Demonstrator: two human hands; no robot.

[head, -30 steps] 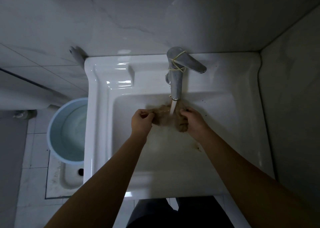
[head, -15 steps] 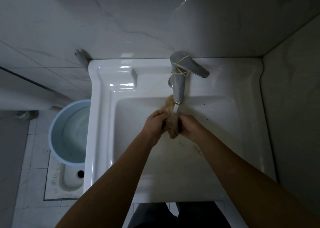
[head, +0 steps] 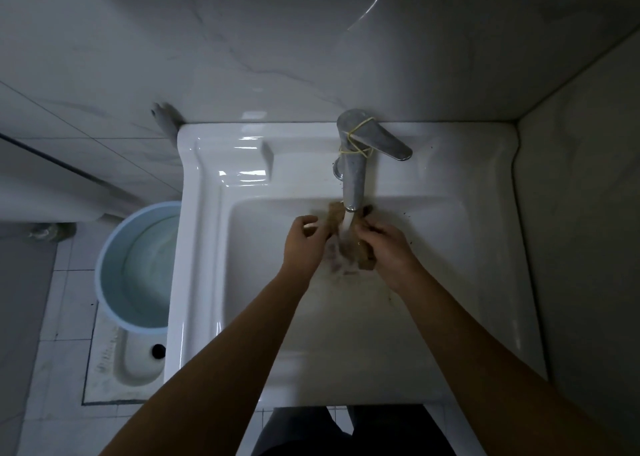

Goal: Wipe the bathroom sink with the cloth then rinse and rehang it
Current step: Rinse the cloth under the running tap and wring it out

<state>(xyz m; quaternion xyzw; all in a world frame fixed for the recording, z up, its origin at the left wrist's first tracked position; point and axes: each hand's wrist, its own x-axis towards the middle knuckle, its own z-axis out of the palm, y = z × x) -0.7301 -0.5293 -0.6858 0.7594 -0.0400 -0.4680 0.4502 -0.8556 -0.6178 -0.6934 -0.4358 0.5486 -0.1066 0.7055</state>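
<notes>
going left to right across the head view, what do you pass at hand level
Round pale blue plastic bucket → glossy white ceramic sink left rim → left hand → wet brown cloth under the running water → right hand → grey tiled side wall.

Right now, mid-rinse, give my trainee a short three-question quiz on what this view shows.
1. True or false: water is running from the faucet onto the cloth.
2. Which hands hold the cloth? A) left only B) right only C) both
3. Fill in: the blue bucket stands on the floor to the ____ of the sink.

Key:
1. True; the stream lands between the left hand and the right hand.
2. C
3. left
</notes>
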